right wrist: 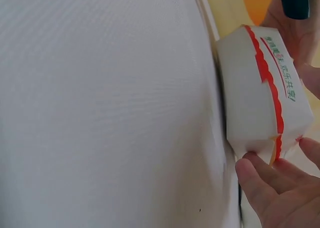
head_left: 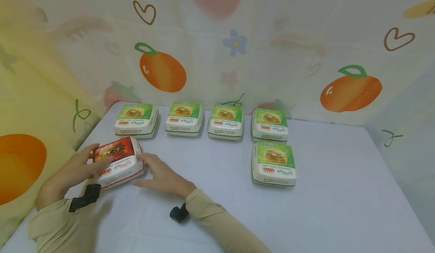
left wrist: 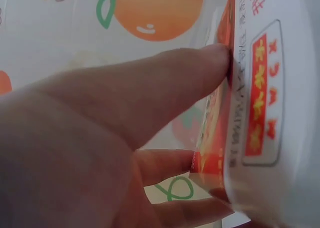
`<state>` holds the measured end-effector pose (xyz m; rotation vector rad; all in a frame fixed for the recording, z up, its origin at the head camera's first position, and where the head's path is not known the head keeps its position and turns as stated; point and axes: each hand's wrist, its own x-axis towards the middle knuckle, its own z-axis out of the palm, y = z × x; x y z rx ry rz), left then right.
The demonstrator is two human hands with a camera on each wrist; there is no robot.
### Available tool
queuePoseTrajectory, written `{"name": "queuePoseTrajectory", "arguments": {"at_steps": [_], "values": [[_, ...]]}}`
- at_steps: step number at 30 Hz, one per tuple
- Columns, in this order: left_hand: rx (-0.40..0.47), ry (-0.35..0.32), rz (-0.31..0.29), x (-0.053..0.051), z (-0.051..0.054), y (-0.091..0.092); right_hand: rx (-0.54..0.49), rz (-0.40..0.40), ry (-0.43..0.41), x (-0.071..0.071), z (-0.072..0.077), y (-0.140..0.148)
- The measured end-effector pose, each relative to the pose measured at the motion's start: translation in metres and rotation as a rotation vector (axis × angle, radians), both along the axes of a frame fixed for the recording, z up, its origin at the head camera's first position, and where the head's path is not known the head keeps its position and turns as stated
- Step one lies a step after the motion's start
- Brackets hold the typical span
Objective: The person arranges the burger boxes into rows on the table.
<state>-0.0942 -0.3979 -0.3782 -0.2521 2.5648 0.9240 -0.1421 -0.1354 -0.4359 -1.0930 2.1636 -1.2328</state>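
A red-topped white burger box (head_left: 121, 168) sits on the table at the left, slightly turned. My left hand (head_left: 73, 170) grips its left side, the thumb lying across the top and the fingers at the far left edge. In the left wrist view the thumb meets the box's printed top edge. My right hand (head_left: 163, 175) is at the right side of the box, where its fingertips touch the wall. The right wrist view shows these fingers (right wrist: 260, 183) against the end of the box, beside the scalloped red trim.
Behind stands a row of green-topped burger boxes: one at the left (head_left: 136, 121), two in the middle (head_left: 184, 119) and one at the right (head_left: 270, 124). Another green-topped box (head_left: 273, 164) lies just in front of the right one. A fruit-printed cloth (head_left: 204, 64) hangs behind the white table (head_left: 217, 207).
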Motion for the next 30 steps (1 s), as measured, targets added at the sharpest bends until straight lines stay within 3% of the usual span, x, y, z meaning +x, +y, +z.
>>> {"name": "queuePoseTrajectory", "arguments": {"at_steps": [7,12,21,30], "values": [[-0.075,0.093,-0.058,-0.002,0.005,0.011,-0.053,-0.07,-0.022,-0.001,-0.007,0.008],[-0.095,0.115,-0.075,-0.002,0.009,0.02,-0.087,-0.11,-0.025,0.001,-0.005,0.015],[-0.067,0.143,-0.097,-0.004,0.015,0.042,-0.155,-0.166,-0.09,0.0,0.001,0.034],[-0.027,0.196,-0.117,-0.012,0.01,0.063,-0.165,-0.228,-0.127,-0.002,0.003,0.052]]}}
